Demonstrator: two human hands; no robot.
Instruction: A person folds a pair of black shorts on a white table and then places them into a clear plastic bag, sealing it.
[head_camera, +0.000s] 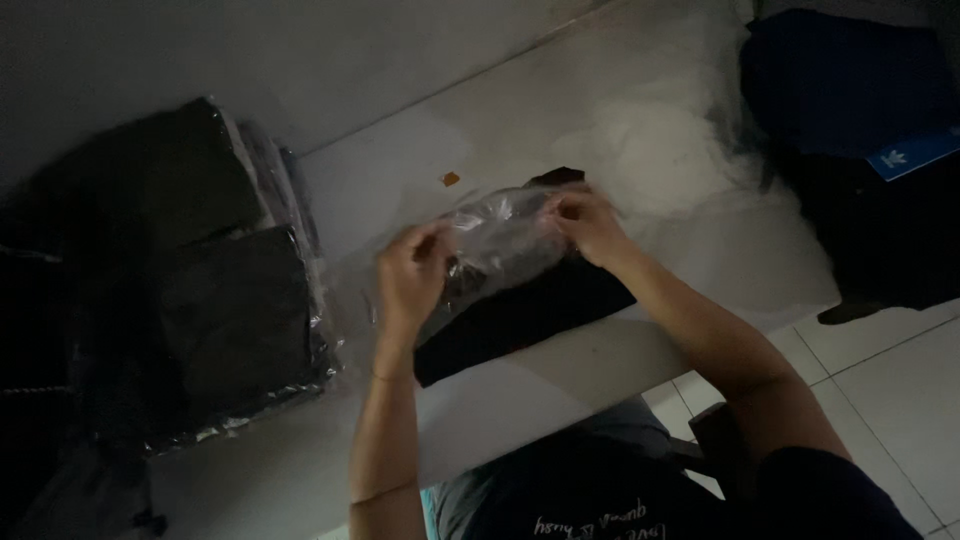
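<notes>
- Lap and lower edge: the person's dark top (640, 500) and the near edge of the white table (520, 400) fill the bottom of the head view; a pale tiled floor (880, 380) shows at lower right.
- Left hand (412, 275): raised just above the table, fingers closed in a pinch on the left edge of the clear plastic bag (500, 240).
- Right hand (588, 222): slightly farther from the body, fingers likewise closed on the bag's right edge. Both hands grip the same item; neither is free.
- Key relation: the bag spans the gap between the two hands, its long axis running from lower left to upper right — from the left hand to the right. It is held off the surface, directly above the folded black garment (530, 310).
- The garment lies flat on the table, touching it, with its long axis roughly parallel to the bag. The left hand is the nearer one to the garment's near end.
- Left of the hands: a stack of dark garments in clear bags (235, 320), apart from the work area.
- Far side: crumpled clear plastic (660, 140) beyond the right hand, and a dark blue pile (850, 90) at upper right — detail is lost in the dim light.
</notes>
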